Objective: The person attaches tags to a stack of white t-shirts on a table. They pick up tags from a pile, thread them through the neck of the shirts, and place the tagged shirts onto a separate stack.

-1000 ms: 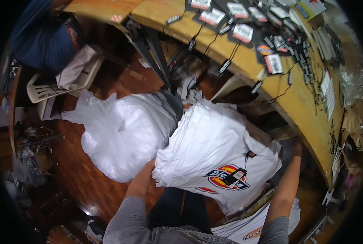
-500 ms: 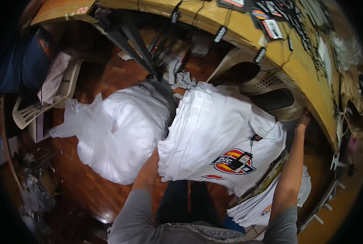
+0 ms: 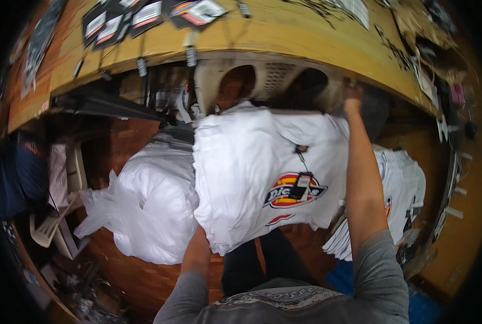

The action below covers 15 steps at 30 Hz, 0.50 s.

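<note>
A thick stack of folded white T-shirts (image 3: 241,162) lies in front of me, the top one with a red, yellow and blue chest print and a black hang tag (image 3: 303,186). My left forearm (image 3: 198,254) reaches under the stack's near left edge, which hides the hand and its fingers. Behind the shirts stands a beige plastic chair (image 3: 276,81), its backrest under the table edge. My right hand (image 3: 352,92), somewhat blurred, is closed on the right edge of that backrest. What bears the stack is hidden.
Left of the shirts, a full translucent plastic bag (image 3: 154,200) sits on the wooden floor. More folded white shirts (image 3: 397,183) lie at the right. A yellow-topped table (image 3: 284,40) with black tags crosses the far side. Another chair (image 3: 73,167) holds clothing at the left.
My view has turned to the right, so table, bag and shirts sit further left in it. My right hand is still at the chair's edge, my left arm still at the stack.
</note>
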{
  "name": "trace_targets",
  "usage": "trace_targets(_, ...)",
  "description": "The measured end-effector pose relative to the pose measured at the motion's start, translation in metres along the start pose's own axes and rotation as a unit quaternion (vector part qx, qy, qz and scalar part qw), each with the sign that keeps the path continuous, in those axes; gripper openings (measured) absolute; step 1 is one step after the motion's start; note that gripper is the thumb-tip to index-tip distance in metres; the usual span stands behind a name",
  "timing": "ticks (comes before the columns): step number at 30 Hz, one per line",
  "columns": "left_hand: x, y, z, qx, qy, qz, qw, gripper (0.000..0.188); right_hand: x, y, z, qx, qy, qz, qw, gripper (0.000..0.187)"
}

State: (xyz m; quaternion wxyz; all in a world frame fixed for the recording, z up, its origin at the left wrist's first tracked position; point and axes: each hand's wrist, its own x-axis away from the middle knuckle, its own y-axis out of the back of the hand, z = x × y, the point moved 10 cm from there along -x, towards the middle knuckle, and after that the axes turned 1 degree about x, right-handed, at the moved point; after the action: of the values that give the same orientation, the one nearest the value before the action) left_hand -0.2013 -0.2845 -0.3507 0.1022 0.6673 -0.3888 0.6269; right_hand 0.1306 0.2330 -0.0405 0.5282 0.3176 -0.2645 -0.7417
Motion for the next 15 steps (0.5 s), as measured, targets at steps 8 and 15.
trace_targets(8,0.025,-0.004,0.000,-0.065,0.011,-0.023,0.998,0.042,0.031,0.051,0.023,0.023,0.002,-0.027,0.999,0.044)
trace_targets(15,0.035,0.004,0.007,-0.095,0.044,-0.014,0.994,0.041,0.049,0.118,-0.049,0.080,-0.067,-0.059,0.993,0.055)
